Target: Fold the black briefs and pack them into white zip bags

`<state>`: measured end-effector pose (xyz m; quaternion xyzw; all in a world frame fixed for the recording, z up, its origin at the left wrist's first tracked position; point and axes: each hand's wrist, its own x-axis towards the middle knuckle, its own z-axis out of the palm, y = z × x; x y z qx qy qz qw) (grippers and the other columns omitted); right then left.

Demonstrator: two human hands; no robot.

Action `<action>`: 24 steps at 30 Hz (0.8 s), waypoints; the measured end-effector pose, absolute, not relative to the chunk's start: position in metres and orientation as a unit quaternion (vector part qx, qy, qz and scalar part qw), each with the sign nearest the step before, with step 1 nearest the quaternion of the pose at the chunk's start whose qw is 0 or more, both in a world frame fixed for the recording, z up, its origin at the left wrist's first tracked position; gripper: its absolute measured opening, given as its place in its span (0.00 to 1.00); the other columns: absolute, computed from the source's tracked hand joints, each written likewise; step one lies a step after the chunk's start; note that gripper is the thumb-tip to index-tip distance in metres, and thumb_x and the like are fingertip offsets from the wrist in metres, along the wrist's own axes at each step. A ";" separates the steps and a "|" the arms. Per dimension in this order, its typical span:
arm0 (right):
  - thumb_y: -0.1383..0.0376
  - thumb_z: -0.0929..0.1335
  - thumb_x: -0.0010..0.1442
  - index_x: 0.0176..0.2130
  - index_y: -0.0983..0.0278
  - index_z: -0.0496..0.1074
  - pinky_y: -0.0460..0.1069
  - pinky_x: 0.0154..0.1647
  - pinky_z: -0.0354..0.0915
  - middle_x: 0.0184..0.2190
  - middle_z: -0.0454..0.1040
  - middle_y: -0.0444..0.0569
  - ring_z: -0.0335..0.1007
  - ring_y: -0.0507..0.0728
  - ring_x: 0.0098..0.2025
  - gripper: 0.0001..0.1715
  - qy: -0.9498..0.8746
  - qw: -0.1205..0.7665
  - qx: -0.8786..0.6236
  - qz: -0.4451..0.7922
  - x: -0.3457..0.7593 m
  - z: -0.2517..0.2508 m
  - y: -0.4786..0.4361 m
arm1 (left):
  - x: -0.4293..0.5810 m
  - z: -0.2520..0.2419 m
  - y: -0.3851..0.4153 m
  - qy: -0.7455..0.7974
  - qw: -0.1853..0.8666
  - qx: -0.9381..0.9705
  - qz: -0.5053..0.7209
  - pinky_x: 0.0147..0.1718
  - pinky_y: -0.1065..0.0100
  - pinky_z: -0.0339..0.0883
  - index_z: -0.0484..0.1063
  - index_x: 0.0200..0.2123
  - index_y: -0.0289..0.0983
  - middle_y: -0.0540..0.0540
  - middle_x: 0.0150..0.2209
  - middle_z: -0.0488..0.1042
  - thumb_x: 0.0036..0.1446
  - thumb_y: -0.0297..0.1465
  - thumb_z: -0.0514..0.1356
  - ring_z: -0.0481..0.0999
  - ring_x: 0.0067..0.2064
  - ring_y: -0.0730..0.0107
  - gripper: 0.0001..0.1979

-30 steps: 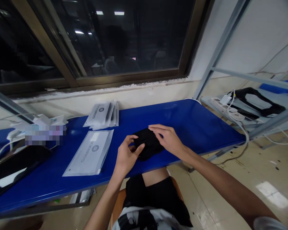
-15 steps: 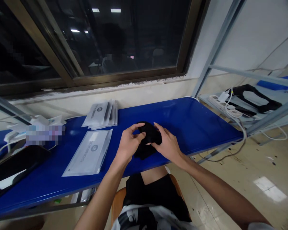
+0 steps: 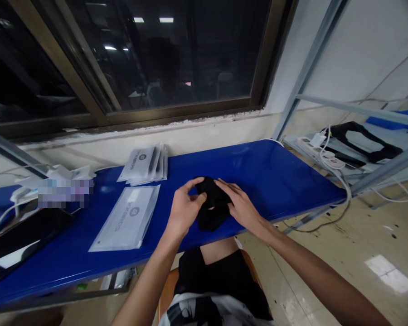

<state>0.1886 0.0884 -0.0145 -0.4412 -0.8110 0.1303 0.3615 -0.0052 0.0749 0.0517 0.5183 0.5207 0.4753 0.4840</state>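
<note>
A bunched piece of black cloth lies near the front edge of the blue table; its exact kind I cannot make out. My left hand pinches its left side between thumb and fingers. On the other side, my right hand is closed over the cloth's right edge, its thumb partly hidden in the folds. Left of my hands a frosted zip bag with a round logo lies flat. Behind that bag rests a stack of similar bags.
Power strips with white plugs and a dark device occupy the table's left end. At the right, a metal post rises beside a lower shelf holding another power strip and a black frame-shaped object. A window stands behind.
The black cloth has been spread lower toward the table's front edge. My right hand has shifted slightly, its fingers now flatter over the cloth. The bags stay where they were.
</note>
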 end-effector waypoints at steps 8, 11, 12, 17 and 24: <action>0.87 0.58 0.50 0.71 0.50 0.57 0.62 0.73 0.56 0.74 0.50 0.43 0.44 0.57 0.76 0.57 -0.913 0.220 -0.302 0.163 0.220 -0.006 0.101 | -0.010 0.004 0.028 0.595 0.407 0.549 0.422 0.26 0.69 0.70 0.71 0.60 0.31 0.49 0.28 0.75 0.53 0.33 0.65 0.75 0.24 0.70 0.30; 0.86 0.63 0.56 0.72 0.50 0.53 0.60 0.74 0.54 0.75 0.47 0.44 0.41 0.57 0.76 0.55 -0.926 0.198 -0.269 0.175 0.230 0.001 0.102 | -0.011 0.002 0.029 0.601 0.398 0.552 0.420 0.27 0.69 0.71 0.72 0.59 0.31 0.48 0.31 0.76 0.54 0.33 0.65 0.75 0.25 0.70 0.29; 0.83 0.67 0.59 0.72 0.49 0.53 0.60 0.74 0.54 0.75 0.47 0.44 0.42 0.58 0.76 0.52 -0.927 0.194 -0.266 0.181 0.234 0.004 0.101 | -0.012 0.002 0.031 0.600 0.399 0.553 0.417 0.27 0.69 0.71 0.72 0.59 0.31 0.47 0.31 0.76 0.54 0.33 0.65 0.75 0.25 0.70 0.29; 0.58 0.76 0.61 0.65 0.42 0.65 0.66 0.70 0.58 0.74 0.49 0.39 0.42 0.67 0.75 0.37 -0.918 0.134 -0.293 0.230 0.245 0.027 0.092 | -0.023 0.003 0.042 0.576 0.361 0.615 0.401 0.31 0.67 0.72 0.73 0.58 0.34 0.43 0.40 0.79 0.55 0.31 0.63 0.78 0.30 0.68 0.26; 0.69 0.63 0.72 0.60 0.56 0.75 0.60 0.65 0.69 0.60 0.75 0.50 0.71 0.58 0.63 0.22 -0.889 0.299 -0.314 0.150 0.203 0.019 0.096 | -0.031 -0.005 0.050 0.577 0.166 0.691 0.402 0.52 0.52 0.74 0.78 0.54 0.36 0.35 0.58 0.71 0.64 0.36 0.59 0.73 0.59 0.50 0.19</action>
